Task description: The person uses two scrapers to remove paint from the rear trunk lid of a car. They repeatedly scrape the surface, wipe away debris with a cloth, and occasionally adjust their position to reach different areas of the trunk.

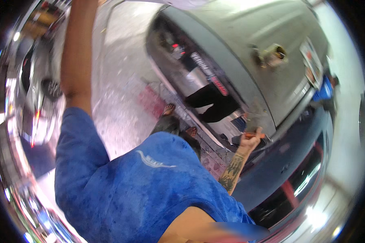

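Observation:
My right hand is closed on a tool with an orange handle; its working end is blurred, so I cannot tell its exact kind. The hand is beside the corner of a vehicle's dull grey panel, just above a glossy dark panel that reflects legs and lights. My left arm stretches up past the top edge of the view, so the left hand is hidden. On the grey panel stand an open tin and, farther right, a pale printed sheet or board.
A blue-grey car body with dark windows and a red pillar is close on my right. Beyond it, a person in blue stands near the pale wall. Another car is at far left. Pinkish stains mark the concrete floor.

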Available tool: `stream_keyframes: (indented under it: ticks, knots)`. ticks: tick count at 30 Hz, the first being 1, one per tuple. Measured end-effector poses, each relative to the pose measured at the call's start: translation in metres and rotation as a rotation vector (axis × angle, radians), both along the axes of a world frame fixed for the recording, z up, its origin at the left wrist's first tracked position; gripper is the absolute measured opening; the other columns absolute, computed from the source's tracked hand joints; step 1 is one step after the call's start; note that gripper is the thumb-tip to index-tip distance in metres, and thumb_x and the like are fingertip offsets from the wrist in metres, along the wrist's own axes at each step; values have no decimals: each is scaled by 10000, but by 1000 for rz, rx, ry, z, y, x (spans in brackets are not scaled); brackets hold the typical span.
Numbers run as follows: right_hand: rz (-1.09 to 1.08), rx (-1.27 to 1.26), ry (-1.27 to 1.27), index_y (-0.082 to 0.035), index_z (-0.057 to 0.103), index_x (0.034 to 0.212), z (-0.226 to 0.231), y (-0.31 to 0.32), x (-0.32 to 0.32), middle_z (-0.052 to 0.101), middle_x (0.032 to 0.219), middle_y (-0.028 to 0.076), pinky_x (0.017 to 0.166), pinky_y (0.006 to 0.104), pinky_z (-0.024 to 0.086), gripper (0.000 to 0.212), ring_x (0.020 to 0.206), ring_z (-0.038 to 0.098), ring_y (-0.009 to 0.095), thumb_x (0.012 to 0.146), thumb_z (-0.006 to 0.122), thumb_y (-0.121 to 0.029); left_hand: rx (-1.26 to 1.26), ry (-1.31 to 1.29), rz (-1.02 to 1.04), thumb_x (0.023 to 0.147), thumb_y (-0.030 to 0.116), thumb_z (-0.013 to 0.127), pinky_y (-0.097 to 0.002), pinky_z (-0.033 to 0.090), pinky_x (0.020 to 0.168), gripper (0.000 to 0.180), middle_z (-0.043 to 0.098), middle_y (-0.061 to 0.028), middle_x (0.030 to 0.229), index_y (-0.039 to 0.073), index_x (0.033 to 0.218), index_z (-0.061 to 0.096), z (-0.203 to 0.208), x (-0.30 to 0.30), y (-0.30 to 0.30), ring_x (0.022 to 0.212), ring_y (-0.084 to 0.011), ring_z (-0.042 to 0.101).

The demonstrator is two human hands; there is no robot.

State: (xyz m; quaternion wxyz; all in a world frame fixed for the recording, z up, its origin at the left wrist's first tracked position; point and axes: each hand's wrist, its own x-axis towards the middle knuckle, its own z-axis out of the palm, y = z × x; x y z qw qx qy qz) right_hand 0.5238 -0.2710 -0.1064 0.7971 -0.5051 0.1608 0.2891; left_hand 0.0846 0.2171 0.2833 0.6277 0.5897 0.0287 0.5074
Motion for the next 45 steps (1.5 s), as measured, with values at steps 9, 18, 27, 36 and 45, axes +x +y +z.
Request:
stream_keyframes:
  ticks: [9, 18, 27, 36, 45]
  knots:
    - [306, -26, -58, -49, 597, 1060, -11, 21, 44, 639, 999, 65, 733, 357, 543, 289, 883, 627, 197, 882, 666, -265, -797, 85, 780, 830, 103, 596, -503, 522, 870, 512, 533, -209, 1232, -23, 1289, 409, -288, -141, -167, 1071, -334, 586]
    - [330, -54, -116, -53, 600, 1093, 18, 45, 28, 658, 1070, 75, 783, 358, 549, 244, 956, 644, 227, 891, 648, -182, -62, 1209, 1271, 736, 89, 607, -406, 508, 798, 291, 670, -223, 926, 6, 1007, 670, -509, -228, -251, 893, -382, 647]
    - [260, -21, -206, -42, 546, 1175, 28, 59, 12, 639, 1110, 88, 887, 380, 530, 300, 1029, 627, 233, 905, 622, -150, -1868, -61, 1262, 876, 61, 470, -561, 526, 810, 386, 551, -180, 1202, -5, 1256, 485, -763, -172, -442, 1049, -352, 576]
    - [173, -106, -254, -42, 546, 1191, 24, 47, 13, 625, 1151, 89, 918, 399, 510, 307, 1062, 614, 241, 918, 603, -169, -2223, 125, 1129, 863, 74, 493, -530, 547, 769, 364, 570, -178, 1171, -8, 1218, 508, -831, -163, -496, 1006, -347, 594]
    - [187, -109, -326, -37, 580, 1111, 20, 51, 28, 660, 1055, 76, 888, 347, 515, 240, 1013, 633, 196, 923, 604, -184, -2290, 249, 1077, 851, 87, 516, -498, 568, 729, 344, 589, -177, 1139, -11, 1180, 531, -877, -164, -504, 964, -342, 613]
